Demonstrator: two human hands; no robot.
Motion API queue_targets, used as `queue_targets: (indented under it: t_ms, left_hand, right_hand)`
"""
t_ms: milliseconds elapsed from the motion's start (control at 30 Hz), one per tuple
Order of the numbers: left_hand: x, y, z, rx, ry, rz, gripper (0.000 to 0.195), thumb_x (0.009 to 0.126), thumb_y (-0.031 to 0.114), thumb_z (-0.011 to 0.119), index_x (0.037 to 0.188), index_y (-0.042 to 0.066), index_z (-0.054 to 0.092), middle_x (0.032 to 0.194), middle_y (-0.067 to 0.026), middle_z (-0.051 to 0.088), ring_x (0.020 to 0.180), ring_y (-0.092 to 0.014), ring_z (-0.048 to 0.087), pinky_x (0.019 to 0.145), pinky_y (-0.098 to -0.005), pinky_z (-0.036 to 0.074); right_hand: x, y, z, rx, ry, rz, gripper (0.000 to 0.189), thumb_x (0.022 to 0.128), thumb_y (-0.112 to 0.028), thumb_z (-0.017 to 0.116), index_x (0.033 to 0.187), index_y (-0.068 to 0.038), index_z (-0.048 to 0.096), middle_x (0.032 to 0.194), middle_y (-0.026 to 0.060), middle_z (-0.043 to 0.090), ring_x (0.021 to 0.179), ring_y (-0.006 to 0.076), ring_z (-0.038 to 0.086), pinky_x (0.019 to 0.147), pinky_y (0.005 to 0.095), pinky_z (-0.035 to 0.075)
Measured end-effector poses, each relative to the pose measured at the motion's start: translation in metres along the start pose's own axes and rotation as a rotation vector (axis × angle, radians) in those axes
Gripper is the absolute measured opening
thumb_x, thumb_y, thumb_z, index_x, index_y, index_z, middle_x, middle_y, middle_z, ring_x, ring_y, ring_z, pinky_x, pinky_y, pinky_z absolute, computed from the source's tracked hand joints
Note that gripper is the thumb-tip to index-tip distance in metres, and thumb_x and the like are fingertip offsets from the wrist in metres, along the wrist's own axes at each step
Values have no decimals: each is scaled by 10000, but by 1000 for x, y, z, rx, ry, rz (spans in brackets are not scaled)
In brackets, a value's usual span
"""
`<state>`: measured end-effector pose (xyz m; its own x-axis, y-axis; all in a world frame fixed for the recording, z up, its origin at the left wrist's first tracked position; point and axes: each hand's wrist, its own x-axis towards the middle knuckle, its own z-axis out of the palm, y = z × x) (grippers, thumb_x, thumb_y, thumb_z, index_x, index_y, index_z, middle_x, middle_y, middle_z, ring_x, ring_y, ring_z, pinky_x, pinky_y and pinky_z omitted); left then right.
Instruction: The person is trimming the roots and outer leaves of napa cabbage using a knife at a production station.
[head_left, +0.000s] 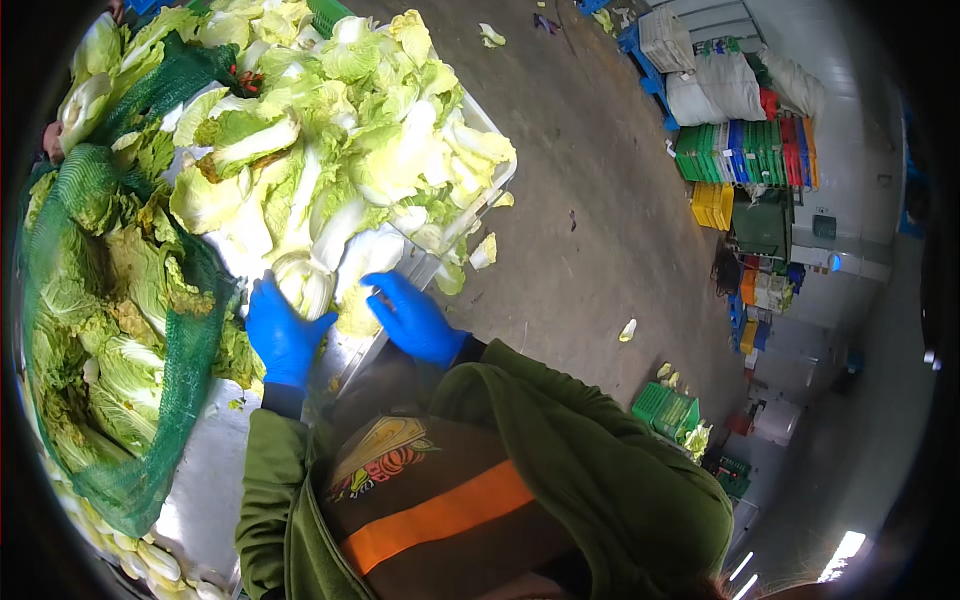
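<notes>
My left hand (285, 330), in a blue glove, rests against the side of a trimmed napa cabbage head (304, 285) on a metal table (206, 450). To its right my right hand (412, 319), gloved alike, has its thumb and fingers apart beside a loose cabbage leaf (358, 309); whether it touches the leaf is unclear. Beyond both hands lies a large heap of loose cabbage leaves (390, 142), partly in a white crate (495, 161). At the left, a green mesh sack (184, 367) holds several untrimmed cabbages (127, 382), some with browned leaves.
Another person's hand (52, 141) shows at the far left edge, by a cabbage (84, 112). Cabbage heads (154, 562) lie at lower left. Fallen leaves (484, 251) dot the concrete floor. A green crate (666, 409) stands at right, and stacked crates (735, 154) line the wall.
</notes>
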<state>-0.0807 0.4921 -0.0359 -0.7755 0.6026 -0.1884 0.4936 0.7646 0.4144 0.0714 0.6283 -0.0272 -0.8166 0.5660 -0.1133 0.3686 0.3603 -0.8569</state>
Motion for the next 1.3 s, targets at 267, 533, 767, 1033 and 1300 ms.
queue_targets:
  t_ms: [267,533,767,1033,1300]
  left_hand:
    - [-2,0,9,-81,114,30,840,588,335,821,1240,-24,431,1097,-221,574,978,-367,584,831,-419,479]
    - [-1,-5,16,-68,136,31,895,570,365,831,1277,-2,423,1162,-210,563,1016,-359,575,833,-422,486]
    - [-1,-2,9,-124,48,-39,884,578,331,834,1278,-14,418,1175,-225,553,1049,-358,561,878,-419,462]
    - [0,-12,12,-122,59,19,894,585,315,834,1295,-21,407,1178,-229,549,1075,-363,541,902,-416,448]
    - [2,-12,-2,-146,4,-47,894,565,373,835,1284,17,440,1199,-201,543,1082,-356,540,900,-417,452]
  right_hand:
    - [19,-4,16,-255,-184,37,174,917,-248,524,989,-90,534,863,142,637,750,337,625,606,425,490]
    - [15,28,49,-602,-143,-181,119,818,-110,531,918,-58,491,711,95,562,566,263,618,455,374,472]
    - [28,32,60,-711,-179,-154,167,795,-73,527,952,-50,477,742,106,569,550,278,613,455,383,483]
    - [35,41,63,-618,-284,-120,132,837,-71,489,966,-41,483,767,133,583,600,310,615,499,405,493]
    - [41,87,95,-800,-199,-196,167,813,-79,497,975,-43,522,748,104,584,574,250,611,481,357,484]
